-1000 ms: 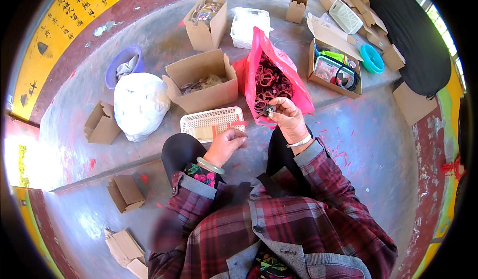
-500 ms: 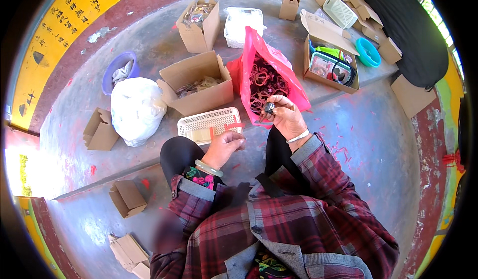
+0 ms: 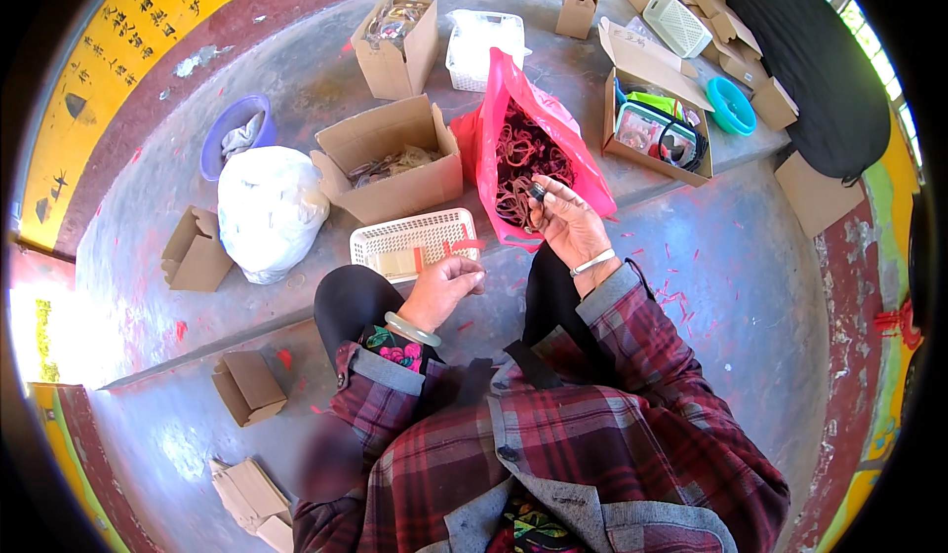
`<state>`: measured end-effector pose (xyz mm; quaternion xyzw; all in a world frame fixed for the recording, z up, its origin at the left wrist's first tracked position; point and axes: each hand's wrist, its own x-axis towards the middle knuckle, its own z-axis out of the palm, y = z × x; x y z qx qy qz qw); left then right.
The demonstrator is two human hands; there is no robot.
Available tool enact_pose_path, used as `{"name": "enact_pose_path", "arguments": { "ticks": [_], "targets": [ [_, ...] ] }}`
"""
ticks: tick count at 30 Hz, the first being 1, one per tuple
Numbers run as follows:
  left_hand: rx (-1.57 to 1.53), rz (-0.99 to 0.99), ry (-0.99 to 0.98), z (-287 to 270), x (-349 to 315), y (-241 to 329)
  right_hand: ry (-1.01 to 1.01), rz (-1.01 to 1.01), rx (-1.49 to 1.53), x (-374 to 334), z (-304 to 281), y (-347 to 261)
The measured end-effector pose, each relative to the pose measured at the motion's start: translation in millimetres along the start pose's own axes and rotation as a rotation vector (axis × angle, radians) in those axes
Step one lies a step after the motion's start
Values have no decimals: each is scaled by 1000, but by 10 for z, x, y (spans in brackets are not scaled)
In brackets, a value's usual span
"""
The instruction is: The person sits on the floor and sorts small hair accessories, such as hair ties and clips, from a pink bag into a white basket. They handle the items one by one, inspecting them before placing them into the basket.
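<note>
My right hand (image 3: 565, 219) is raised at the mouth of a pink plastic bag (image 3: 515, 148) full of dark red rings, and pinches a small dark piece (image 3: 537, 193) between its fingertips. My left hand (image 3: 446, 284) hovers by the near edge of a white slotted basket (image 3: 410, 243), fingers curled around a thin red strip (image 3: 464, 248). A flat tan card lies in the basket. I wear a plaid shirt, with a bangle on each wrist.
An open cardboard box (image 3: 390, 158) with small parts stands behind the basket. A white sack (image 3: 269, 209) and blue bowl (image 3: 232, 134) sit at left. More boxes (image 3: 397, 44), a white crate (image 3: 482, 47), a teal bowl (image 3: 731, 105) and small folded cartons (image 3: 196, 252) lie around.
My right hand has lifted slightly with the small dark piece at the bag's mouth. My left hand stays by the basket. The view has shifted a little.
</note>
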<state>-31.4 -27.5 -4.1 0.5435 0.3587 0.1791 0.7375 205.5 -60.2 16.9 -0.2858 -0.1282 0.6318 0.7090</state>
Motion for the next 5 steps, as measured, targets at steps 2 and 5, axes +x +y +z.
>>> {"name": "enact_pose_path", "arguments": {
  "ticks": [2,5],
  "targets": [
    [6,0,-5,-1,9,-13,-40,1,-15,2,-33,-1],
    [7,0,-7,-3,9,-23,-149,15,-19,19,-114,3]
  ]
}}
